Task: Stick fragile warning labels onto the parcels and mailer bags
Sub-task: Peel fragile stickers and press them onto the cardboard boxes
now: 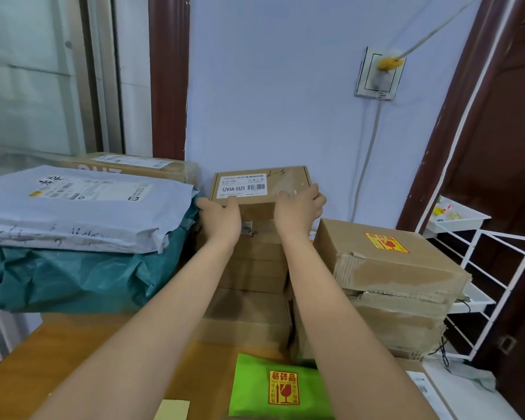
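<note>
Two hands: both were on the top box (261, 186) of the middle stack (252, 268); left hand (222, 218) curled round its near left corner, right hand (299, 207) gripping its near right edge, fingers over the top face.
Top box: flat brown carton with a white barcode sticker; no red and yellow warning label showed on its top.
Step in hand: by my reading, fetching the next unlabelled parcel off the stack, before sticking.
Already labelled: green bag (278, 389) near the front of the table (73, 344), and the brown box (388, 253) on the right pile.
Next move: probably lift the box straight up, then draw it back toward the body.
Edges: grey bag (73, 204) on a teal bag (73, 277) lay just beside the left hand; right pile just beside the stack; wall behind.
Open room: bare tabletop at front left, beside a yellow slip (172, 410).
Labels to stick: none seen loose or in either hand.
</note>
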`<state>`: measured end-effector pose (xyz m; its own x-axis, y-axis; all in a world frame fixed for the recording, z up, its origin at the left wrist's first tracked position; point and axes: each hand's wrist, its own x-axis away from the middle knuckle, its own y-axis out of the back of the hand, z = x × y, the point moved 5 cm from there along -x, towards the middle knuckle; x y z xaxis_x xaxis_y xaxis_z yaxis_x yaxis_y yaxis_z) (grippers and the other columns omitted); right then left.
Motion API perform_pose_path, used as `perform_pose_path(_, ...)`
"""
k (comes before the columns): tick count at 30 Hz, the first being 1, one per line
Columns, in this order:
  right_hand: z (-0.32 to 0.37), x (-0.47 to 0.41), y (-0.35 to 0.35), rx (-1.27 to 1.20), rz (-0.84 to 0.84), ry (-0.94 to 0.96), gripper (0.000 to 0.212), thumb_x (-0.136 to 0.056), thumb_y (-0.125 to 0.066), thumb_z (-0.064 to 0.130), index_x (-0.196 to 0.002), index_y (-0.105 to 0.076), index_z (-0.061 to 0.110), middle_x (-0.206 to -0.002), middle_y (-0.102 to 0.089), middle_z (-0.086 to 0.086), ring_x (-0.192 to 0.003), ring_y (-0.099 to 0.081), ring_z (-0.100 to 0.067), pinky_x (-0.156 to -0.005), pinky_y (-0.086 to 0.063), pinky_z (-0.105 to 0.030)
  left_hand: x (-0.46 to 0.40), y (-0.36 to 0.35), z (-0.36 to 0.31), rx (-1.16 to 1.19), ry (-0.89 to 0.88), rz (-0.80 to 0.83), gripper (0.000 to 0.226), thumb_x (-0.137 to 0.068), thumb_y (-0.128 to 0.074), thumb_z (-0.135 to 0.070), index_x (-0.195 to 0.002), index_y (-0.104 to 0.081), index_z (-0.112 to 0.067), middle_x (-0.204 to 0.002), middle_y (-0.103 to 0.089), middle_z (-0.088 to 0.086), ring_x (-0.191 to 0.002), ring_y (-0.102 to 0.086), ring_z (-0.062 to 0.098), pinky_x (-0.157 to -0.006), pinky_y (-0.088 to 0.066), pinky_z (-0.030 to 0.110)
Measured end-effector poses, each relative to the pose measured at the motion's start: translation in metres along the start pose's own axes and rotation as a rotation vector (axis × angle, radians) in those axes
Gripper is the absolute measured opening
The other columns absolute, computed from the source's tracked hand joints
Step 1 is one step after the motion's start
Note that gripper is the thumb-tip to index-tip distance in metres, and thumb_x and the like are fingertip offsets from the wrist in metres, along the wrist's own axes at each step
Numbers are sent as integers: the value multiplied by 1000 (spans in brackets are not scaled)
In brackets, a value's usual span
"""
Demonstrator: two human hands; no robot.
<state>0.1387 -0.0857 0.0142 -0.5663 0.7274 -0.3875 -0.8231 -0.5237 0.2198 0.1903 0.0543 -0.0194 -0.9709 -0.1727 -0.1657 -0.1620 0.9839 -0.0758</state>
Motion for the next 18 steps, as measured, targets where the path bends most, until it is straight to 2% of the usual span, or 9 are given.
perform_pose_path(2,11,1,8,-9,-39,48,64,-93,-47,9,-147,-15,2,-148,-19,-12,-135,-20,-29,-87,-32,-26,4,-1,-7,48,11,16,43,-95,-45,-19,-131,-25,-6,-125,-49,9,-97,-49,21,-78,-41,31)
perform_pose_path(5,27,3,24,-51,-101,105,61,-93,-46,8,-147,-18,2,-148,-22,-11,-135,-22,-27,-92,-33,-25,12,1,-19,107,21,22,50,-97,-44,-18,-138,-17,-7,-115,-46,3,-96,-47,19,-81,-43,31)
perform_pose_path(8,40,6,40,-96,-152,150,57,-94,-44,8,-146,-23,3,-146,-26,-9,-135,-24,-25,-87,-28,-18,19,5,-30,147,44,22,48,-97,-44,-19,-136,-20,-6,-110,-45,2,-95,-49,19,-79,-44,31)
perform_pose_path(10,49,10,53,-99,-182,183,56,-94,-45,8,-146,-25,4,-146,-27,-7,-133,-25,-23,-82,-27,-15,24,9,-37,181,47,22,45,-96,-45,-21,-132,-24,-6,-113,-47,4,-97,-50,18,-81,-44,30)
perform_pose_path(13,58,15,73,-83,-233,214,54,-95,-46,10,-145,-28,4,-141,-29,-8,-127,-25,-24,-75,-22,-10,29,17,-51,259,22,21,59,-91,-51,-32,-138,-24,-8,-133,-47,9,-116,-50,23,-99,-44,37)
perform_pose_path(15,59,19,86,-71,-257,199,53,-94,-45,11,-144,-30,4,-136,-31,-9,-122,-26,-26,-73,-25,-14,32,23,-58,305,37,32,69,-81,-55,-42,-138,-30,-10,-130,-51,10,-115,-53,25,-100,-46,44)
perform_pose_path(17,58,25,99,-99,-269,167,51,-94,-44,13,-143,-33,4,-132,-32,-9,-117,-27,-24,-76,-30,-23,38,29,-64,355,86,86,71,-74,-57,-45,-133,-38,-11,-120,-57,8,-104,-59,21,-91,-51,42)
perform_pose_path(18,57,28,106,-121,-270,153,50,-95,-44,15,-142,-34,4,-132,-32,-9,-116,-27,-23,-77,-30,-25,43,32,-68,388,110,120,64,-76,-59,-41,-130,-41,-11,-112,-60,6,-97,-60,17,-86,-53,38)
